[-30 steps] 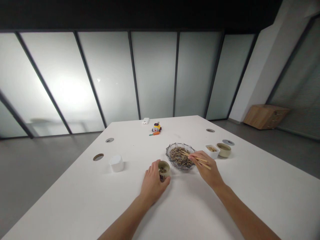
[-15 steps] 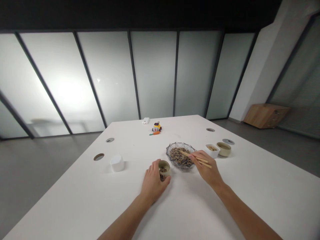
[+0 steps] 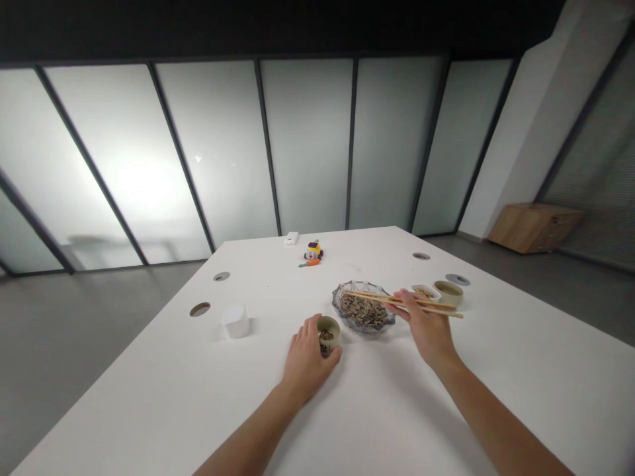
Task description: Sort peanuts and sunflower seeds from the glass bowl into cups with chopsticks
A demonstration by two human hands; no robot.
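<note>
The right hand (image 3: 427, 330) grips two slim wooden chopsticks (image 3: 377, 296), tips over a scalloped clear-glass bowl (image 3: 338, 307) of brownish elongated seeds (image 3: 362, 314); nearer and left, the left hand (image 3: 305, 357) clasps a small round beige cup (image 3: 335, 342). Crossed tips or a loose pinch could drop seeds.

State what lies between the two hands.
The head view shows the cup held by the left hand, then the glass bowl of seeds beneath chopsticks in the right hand.
</note>
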